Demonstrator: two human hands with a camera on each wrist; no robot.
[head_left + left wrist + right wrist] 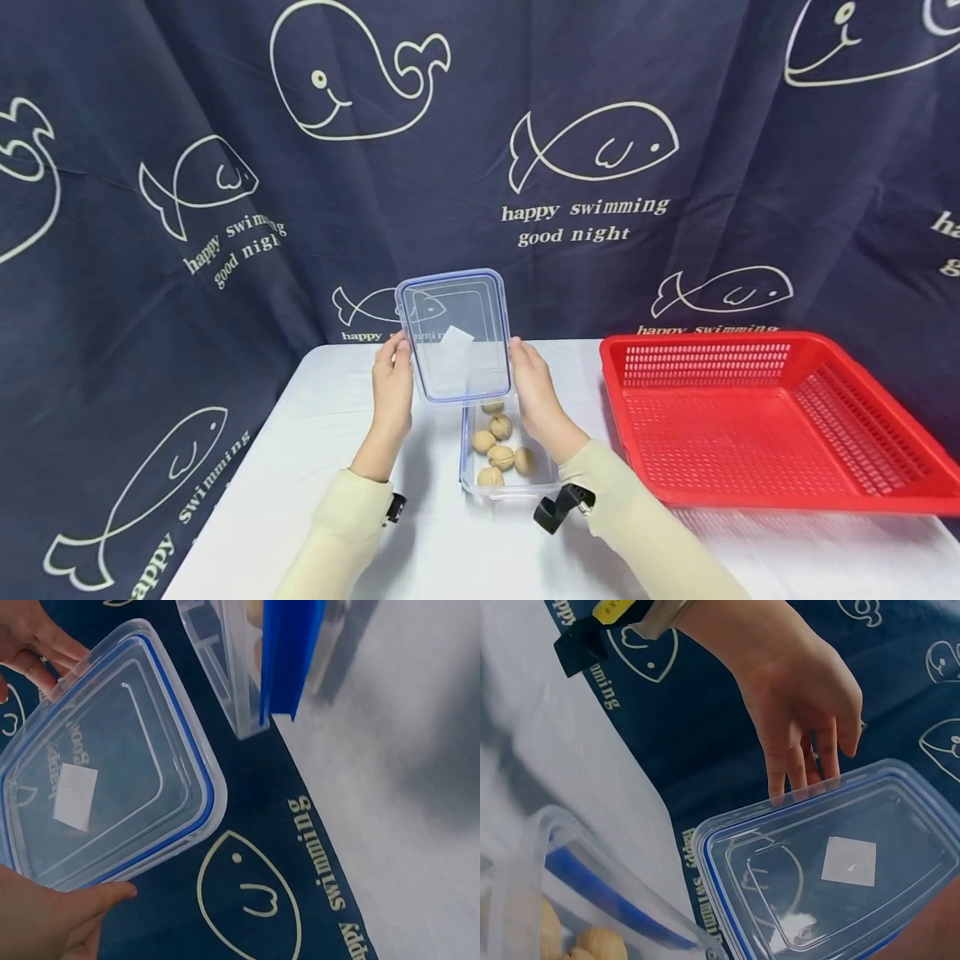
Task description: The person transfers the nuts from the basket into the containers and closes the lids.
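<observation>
A clear plastic lid (480, 350) with a blue seal and a small white label is held up, tilted, above a food container. My left hand (392, 387) grips its left edge, the thumb showing along the rim in the left wrist view. On the opposite edge, my right hand (534, 387) holds the lid with its fingers at the side. Beneath, the clear container (506, 493) with blue clips stands uncovered on the table. Several walnuts (501, 457) lie inside it; the lid and right hand hide part of the container.
To the right sits a large red plastic basket (720, 500) with perforated walls. White cloth covers the table (315, 467). A dark blue curtain (450, 192) with fish and whale drawings hangs right behind the table's far edge.
</observation>
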